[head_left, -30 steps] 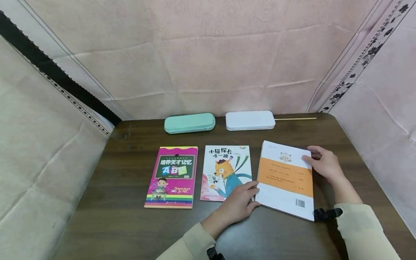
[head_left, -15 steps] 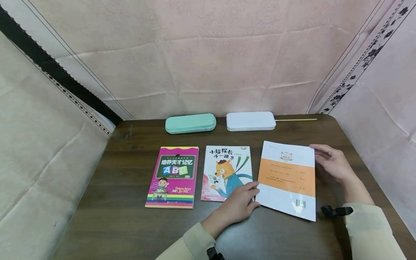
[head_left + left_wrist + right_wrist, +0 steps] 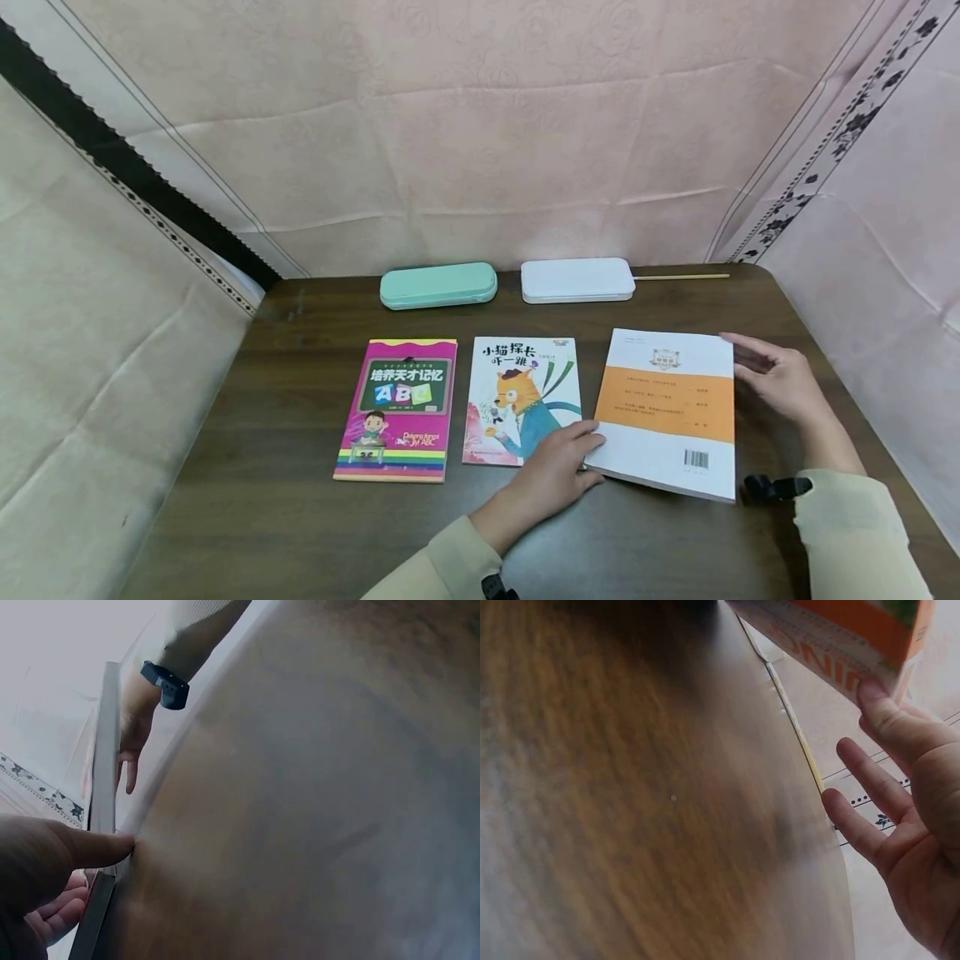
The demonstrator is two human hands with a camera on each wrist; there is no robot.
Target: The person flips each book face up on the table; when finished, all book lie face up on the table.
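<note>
A paperback book (image 3: 663, 408), white with an orange band and a barcode, lies between both hands in the head view. My left hand (image 3: 545, 479) pinches its lower left corner; in the left wrist view the thumb (image 3: 101, 849) crosses the book's edge, with fingers on the other side. At its upper right corner my right hand (image 3: 780, 383) grips it. From the right wrist view, the right thumb (image 3: 900, 731) presses the orange-and-white underside, and the other fingers spread apart. My left hand also overlaps the lower right of a cat picture book (image 3: 517, 392).
A pink ABC book (image 3: 397, 417) lies at the left of the wooden table (image 3: 285, 467). Along the back stand a mint green case (image 3: 438, 287), a white case (image 3: 577, 281) and a thin stick (image 3: 682, 276). Pale cloth (image 3: 480, 150) hangs behind the table.
The orange-banded book has shifted slightly right and its lower right corner has risen a little. My right hand has moved right. The left hand stays nearly in place.
</note>
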